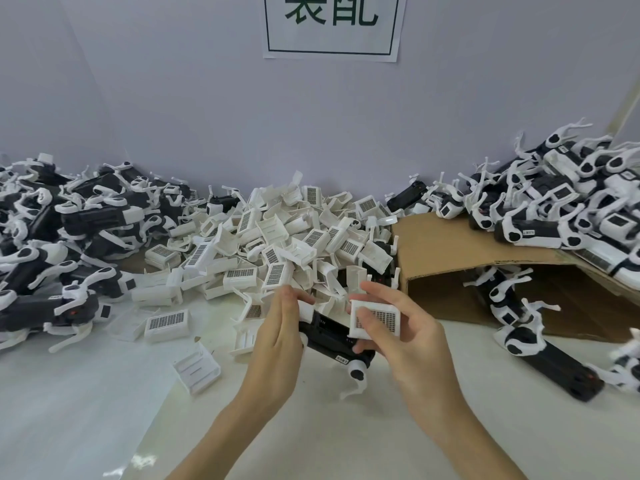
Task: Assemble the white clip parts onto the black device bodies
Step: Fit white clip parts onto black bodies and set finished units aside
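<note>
Left hand (277, 336) is hiding the black device body's (332, 336) end, gripping it; right hand (398, 336) is pinching a white clip part (375, 318).

clip parts heap (277, 244) at centre against the wall (207, 116), device bodies pile (52, 237) left, assembled units (571, 202) right on flattened cardboard box (450, 244), paper sign (332, 26) above

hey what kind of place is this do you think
Likely a factory assembly bench: a heap of white clip parts, piles of black device bodies on either side, and a printed sign on the wall.
</note>
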Tool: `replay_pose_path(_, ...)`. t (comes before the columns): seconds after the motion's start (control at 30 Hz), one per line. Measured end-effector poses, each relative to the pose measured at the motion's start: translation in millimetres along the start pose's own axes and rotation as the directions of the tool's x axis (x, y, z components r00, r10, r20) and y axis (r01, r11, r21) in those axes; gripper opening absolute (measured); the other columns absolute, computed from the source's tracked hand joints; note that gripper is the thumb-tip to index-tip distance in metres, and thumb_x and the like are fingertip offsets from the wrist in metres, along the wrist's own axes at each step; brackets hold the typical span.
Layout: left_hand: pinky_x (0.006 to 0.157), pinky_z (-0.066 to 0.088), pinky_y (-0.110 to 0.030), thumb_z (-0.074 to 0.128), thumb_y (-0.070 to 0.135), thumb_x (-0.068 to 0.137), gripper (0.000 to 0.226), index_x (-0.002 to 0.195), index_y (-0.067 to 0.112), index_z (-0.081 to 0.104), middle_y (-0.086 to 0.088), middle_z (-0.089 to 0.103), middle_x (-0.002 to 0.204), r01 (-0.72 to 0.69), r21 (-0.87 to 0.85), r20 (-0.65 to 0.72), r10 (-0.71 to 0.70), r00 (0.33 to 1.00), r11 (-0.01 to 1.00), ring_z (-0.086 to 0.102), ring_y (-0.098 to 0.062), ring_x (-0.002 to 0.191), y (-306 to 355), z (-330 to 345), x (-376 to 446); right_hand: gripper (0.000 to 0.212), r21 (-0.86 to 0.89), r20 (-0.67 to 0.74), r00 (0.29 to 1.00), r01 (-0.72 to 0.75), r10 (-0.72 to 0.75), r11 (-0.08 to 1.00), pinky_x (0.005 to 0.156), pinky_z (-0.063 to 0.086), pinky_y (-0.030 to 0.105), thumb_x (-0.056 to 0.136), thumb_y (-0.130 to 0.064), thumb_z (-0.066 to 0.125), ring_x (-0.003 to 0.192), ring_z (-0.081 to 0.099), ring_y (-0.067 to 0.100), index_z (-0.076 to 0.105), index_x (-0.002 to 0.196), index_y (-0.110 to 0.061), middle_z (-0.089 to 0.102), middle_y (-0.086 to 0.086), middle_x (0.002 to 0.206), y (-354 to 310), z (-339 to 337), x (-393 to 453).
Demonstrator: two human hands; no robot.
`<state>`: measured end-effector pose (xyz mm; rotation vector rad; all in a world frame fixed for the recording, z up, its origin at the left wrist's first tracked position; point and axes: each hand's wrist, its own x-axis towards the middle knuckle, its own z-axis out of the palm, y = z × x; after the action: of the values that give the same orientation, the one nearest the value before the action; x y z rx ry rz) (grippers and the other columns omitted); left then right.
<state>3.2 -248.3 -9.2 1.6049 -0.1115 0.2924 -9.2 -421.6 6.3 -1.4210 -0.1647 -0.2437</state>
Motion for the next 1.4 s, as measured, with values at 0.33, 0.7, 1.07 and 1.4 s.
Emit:
replay_pose_path(0.33, 0.073, 0.053, -0.024, 0.027, 0.064, 0.103, 0.049, 0.092, 0.036, 0.066, -0.001, 0.076, 0.090, -0.032, -0.039, 0.059, 0.035, 0.998, 0.999, 0.070, -0.018, 0.081, -3, 3, 2, 0.041, -0.273, 0.076, 0.992, 0.115, -0.098, 0.955, 0.081, 0.060, 0.020, 0.082, -0.038, 0.084, 0.103, 0.074, 0.009, 0.073, 0.121, -0.035, 0.078, -0.013, 0.111, 10, 2, -5)
replay_pose_path(0.7, 0.070, 0.043, -0.019, 0.028, 0.067, 0.100, 0.054, 0.101, 0.026, 0.063, -0.009, 0.057, 0.091, -0.040, 0.016, 0.072, 0.038, 0.997, 0.999, 0.054, -0.014, 0.074, -4, 4, 1, 0.029, -0.291, 0.010, 0.999, 0.037, -0.036, 0.956, 0.066, 0.048, 0.012, 0.086, -0.065, 0.064, 0.078, 0.070, 0.001, 0.077, 0.100, -0.043, 0.073, -0.020, 0.078, 22, 3, -4)
replay_pose_path(1.07, 0.059, 0.044, -0.015, 0.061, 0.064, 0.098, 0.034, 0.103, 0.030, 0.061, 0.011, 0.055, 0.066, -0.005, 0.018, 0.150, 0.002, 0.989, 1.000, 0.054, -0.005, 0.062, 1, 1, 0, 0.030, -0.526, 0.247, 0.967, 0.191, -0.066, 0.829, 0.083, 0.051, 0.017, 0.093, -0.063, 0.060, 0.104, 0.067, 0.006, 0.069, 0.118, -0.048, 0.070, -0.017, 0.108, 23, -3, -1)
replay_pose_path(1.4, 0.078, 0.050, -0.018, 0.069, 0.036, 0.095, 0.017, 0.110, 0.032, 0.062, 0.010, 0.069, 0.101, -0.277, 0.130, 0.202, 0.248, 0.947, 0.952, 0.067, -0.011, 0.092, 5, -9, 1, 0.023, -0.326, 0.507, 0.835, -0.043, 0.213, 0.944, 0.069, 0.045, 0.017, 0.102, -0.048, 0.061, 0.074, 0.057, 0.008, 0.077, 0.105, -0.031, 0.062, -0.011, 0.080, 0, -22, 6)
